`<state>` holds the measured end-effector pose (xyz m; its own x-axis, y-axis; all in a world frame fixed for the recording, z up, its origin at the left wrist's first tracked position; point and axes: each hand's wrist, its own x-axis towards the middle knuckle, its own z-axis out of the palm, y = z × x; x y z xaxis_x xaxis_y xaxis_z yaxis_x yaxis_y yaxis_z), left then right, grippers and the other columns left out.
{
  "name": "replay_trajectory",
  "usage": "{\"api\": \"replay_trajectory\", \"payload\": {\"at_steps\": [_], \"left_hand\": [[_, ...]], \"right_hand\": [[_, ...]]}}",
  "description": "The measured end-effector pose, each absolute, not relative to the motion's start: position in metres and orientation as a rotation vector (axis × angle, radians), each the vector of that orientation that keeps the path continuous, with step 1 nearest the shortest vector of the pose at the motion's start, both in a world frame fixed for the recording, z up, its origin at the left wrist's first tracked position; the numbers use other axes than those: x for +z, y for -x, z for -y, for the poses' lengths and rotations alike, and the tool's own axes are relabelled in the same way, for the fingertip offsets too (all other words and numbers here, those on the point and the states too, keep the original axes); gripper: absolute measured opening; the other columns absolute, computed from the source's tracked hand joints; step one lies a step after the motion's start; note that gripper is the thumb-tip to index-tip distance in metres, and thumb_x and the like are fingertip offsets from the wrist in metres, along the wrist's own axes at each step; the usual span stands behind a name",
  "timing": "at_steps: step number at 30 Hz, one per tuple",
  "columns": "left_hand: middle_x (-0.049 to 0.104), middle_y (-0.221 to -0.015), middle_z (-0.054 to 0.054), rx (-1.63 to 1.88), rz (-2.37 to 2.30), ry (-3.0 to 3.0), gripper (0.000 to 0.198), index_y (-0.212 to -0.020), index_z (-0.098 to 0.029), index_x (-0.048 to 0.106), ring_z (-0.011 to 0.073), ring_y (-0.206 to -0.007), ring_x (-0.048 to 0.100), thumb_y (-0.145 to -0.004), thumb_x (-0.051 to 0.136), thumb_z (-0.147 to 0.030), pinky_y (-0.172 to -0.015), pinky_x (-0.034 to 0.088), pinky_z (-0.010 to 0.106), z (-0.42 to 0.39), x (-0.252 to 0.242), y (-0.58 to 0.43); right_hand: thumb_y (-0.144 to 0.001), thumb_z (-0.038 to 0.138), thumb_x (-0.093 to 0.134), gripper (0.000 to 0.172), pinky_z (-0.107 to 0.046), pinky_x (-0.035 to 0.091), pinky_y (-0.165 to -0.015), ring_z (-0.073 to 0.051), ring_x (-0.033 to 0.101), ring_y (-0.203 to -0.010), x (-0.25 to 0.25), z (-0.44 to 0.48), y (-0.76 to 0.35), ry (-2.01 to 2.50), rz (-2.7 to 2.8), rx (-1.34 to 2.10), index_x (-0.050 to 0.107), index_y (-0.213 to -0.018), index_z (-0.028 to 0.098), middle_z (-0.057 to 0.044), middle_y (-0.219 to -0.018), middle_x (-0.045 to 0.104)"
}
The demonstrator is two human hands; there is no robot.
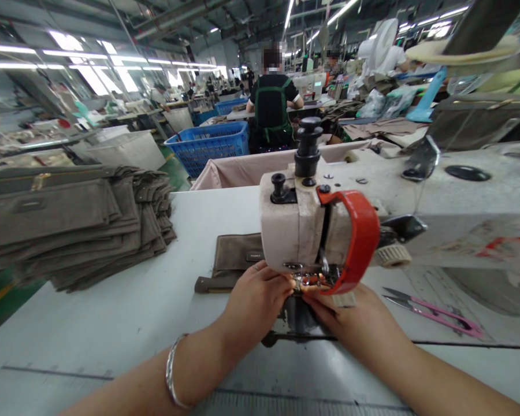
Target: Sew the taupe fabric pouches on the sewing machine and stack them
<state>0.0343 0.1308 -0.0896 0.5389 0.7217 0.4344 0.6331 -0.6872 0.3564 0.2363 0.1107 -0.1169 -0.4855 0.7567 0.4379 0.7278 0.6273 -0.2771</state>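
Under the head of a white sewing machine [286, 231] with a red guard lies a grey-brown fabric bag piece [231, 254] bearing a small dark label. My left hand [257, 294] is left of the needle, its fingers pinched together on the edge of that piece. My right hand [340, 306] reaches in from the other side, partly hidden behind the red guard [366, 231]. Its fingertips nearly meet the left ones at the presser foot [301, 280], pressed down close to the needle. What lies between the right fingers is hard to see.
Pink-handled thread snips [442, 315] lie on the table right of my right hand. A stack of similar grey-brown pieces [82, 219] rests at the left. Beyond the table stand a pink fabric-lined bin [242, 170], a blue basket [212, 147] and a seated co-worker [272, 101].
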Motion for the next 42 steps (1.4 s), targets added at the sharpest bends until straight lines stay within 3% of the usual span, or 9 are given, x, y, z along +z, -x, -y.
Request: {"api": "replay_trajectory", "payload": {"at_steps": [31,42], "left_hand": [[0.072,-0.096,-0.001,0.818,-1.245,-2.535,0.011,-0.091,-0.023,0.071,0.0184,-0.095,0.062,-0.084,0.067,-0.015,-0.091,0.048,0.032,-0.133,-0.102,-0.030],[0.072,-0.093,-0.001,0.824,-1.223,-2.517,0.016,-0.090,-0.024,0.070,0.0186,-0.090,0.062,-0.081,0.069,-0.011,-0.086,0.048,0.032,-0.130,-0.100,-0.031]], "right_hand": [[-0.083,0.014,0.064,0.015,-0.036,0.055,-0.074,-0.023,0.065,-0.082,-0.112,-0.112,-0.231,1.186,2.229,0.118,0.072,-0.092,0.021,-0.008,-0.092,0.071],[-0.081,0.013,0.064,0.015,-0.031,0.053,-0.073,-0.021,0.064,-0.082,-0.112,-0.109,-0.228,1.189,2.213,0.090,0.072,-0.089,0.023,-0.005,-0.089,0.071]]}}
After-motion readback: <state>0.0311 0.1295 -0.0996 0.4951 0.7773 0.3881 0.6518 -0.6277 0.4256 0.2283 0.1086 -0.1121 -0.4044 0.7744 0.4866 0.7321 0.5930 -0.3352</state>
